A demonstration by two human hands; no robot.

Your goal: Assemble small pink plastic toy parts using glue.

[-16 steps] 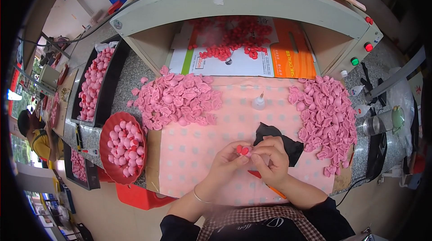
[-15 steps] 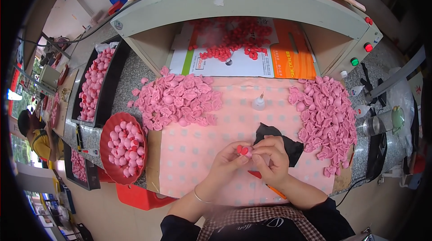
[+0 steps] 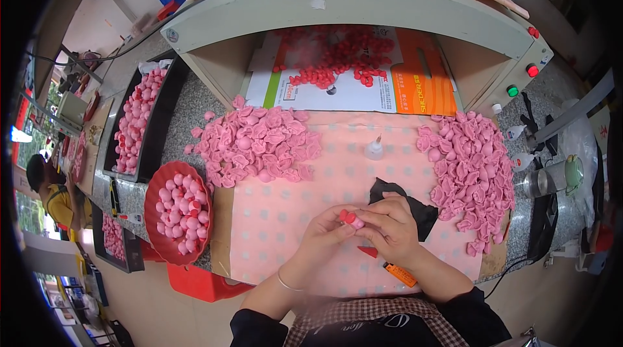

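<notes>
— Looking down at the bench, what are the hands doing?

— Both meet over the pink dotted cloth (image 3: 285,211). The left hand (image 3: 324,233) and the right hand (image 3: 389,230) pinch one small pink toy piece with red feet (image 3: 351,218) between their fingertips, held just above the cloth near its front edge.

— Are the hands spread at all?

— No, the fingers of both curl in tight round the piece, thumbs and forefingers pressed to it. A thin bracelet (image 3: 285,282) sits on the left wrist.

— What lies closest to them?

— A scrap of black cloth (image 3: 415,207) just behind the right hand, partly covered by it. Under the right wrist an orange-handled tool (image 3: 396,272) lies on the cloth, with a red tip showing beside the hand.

— And farther out?

— A small clear squeeze bottle (image 3: 374,148) stands upright behind the hands. A heap of pink soft shells (image 3: 256,146) sits on the left, a second heap (image 3: 470,175) on the right. A red bowl (image 3: 152,211) of pink balls with red feet rests at the left edge, beside a long black tray (image 3: 162,120) holding more. Behind, under a grey machine housing (image 3: 350,3), red bits (image 3: 337,55) lie scattered on flattened cardboard (image 3: 415,84).
</notes>
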